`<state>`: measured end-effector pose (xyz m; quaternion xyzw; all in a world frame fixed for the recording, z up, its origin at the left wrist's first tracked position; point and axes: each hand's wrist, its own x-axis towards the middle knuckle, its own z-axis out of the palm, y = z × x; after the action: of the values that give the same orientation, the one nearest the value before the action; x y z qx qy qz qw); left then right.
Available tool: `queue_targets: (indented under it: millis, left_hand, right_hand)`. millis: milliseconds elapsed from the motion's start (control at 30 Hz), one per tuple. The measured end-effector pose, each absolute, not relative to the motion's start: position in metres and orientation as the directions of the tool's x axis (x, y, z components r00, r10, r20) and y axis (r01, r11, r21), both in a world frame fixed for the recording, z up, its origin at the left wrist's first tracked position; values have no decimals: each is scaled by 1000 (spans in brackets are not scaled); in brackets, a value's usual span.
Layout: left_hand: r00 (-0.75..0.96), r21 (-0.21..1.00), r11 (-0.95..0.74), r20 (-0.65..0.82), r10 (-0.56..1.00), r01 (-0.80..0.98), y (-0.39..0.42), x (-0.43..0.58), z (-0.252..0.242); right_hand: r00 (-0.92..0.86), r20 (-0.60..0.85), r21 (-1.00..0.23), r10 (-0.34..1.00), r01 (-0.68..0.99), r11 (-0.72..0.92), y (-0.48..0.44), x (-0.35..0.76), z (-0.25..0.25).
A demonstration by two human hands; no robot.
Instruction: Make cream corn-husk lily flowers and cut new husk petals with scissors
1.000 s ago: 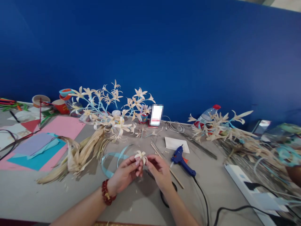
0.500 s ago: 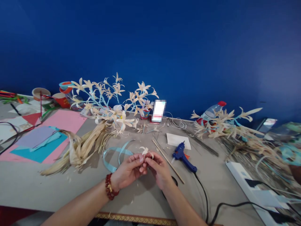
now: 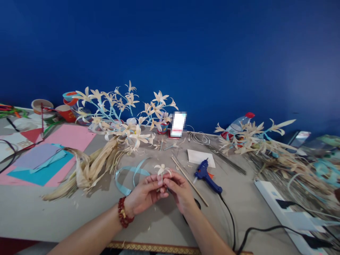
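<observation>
Close together over the table's middle, my two hands pinch a small cream husk flower [image 3: 162, 170] with pointed petals. Its bloom rises above the fingertips, and the thin stem below it is mostly covered by fingers. My left hand [image 3: 146, 193], a red bead bracelet on its wrist, holds the stem between thumb and forefinger. From the other side my right hand [image 3: 179, 189] closes its thumb and fingers at the base of the flower. A light blue ribbon [image 3: 120, 182] lies in loops just left of my hands. A thin wooden stick [image 3: 192, 184] lies to their right.
A blue glue gun [image 3: 208, 177] rests on the right, its cord trailing toward me. Dried corn husks [image 3: 89, 168] and coloured paper [image 3: 39, 173] lie left. Husk flower branches [image 3: 111, 109] stand at the back near a phone [image 3: 177, 124]. A power strip [image 3: 276, 205] sits right.
The flower between my fingers shows more of its petals and stem and stands more upright. My hands have barely moved, and the view has shifted slightly.
</observation>
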<state>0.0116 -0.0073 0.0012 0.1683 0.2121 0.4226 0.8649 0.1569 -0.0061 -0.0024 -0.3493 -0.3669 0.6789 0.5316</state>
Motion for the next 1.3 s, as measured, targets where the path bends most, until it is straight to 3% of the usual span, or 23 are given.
queue_targets:
  millis: [167, 300, 500, 733, 933, 1300]
  left_hand:
    - [583, 511, 588, -192, 789, -627, -8, 13, 1]
    - [581, 616, 555, -187, 792, -559, -8, 15, -1]
    - [252, 859, 209, -96, 963, -468, -4, 8, -1]
    - [143, 873, 135, -76, 987, -469, -2, 9, -5]
    - [99, 876, 92, -51, 994, -473, -3, 13, -3]
    - [56, 886, 13, 15, 998, -464, -7, 12, 6]
  right_hand:
    - [-217, -126, -873, 968, -438, -212, -9, 155, 1]
    - [-219, -104, -891, 970, -412, -189, -10, 157, 2]
    - [-63, 86, -969, 994, -237, 69, -4, 161, -3]
    - [-145, 17, -934, 989, -355, -36, -5, 154, -1]
    - [-180, -16, -930, 983, -358, -81, -6, 150, -4]
    - [-197, 85, -951, 977, -309, 20, -5, 149, -8]
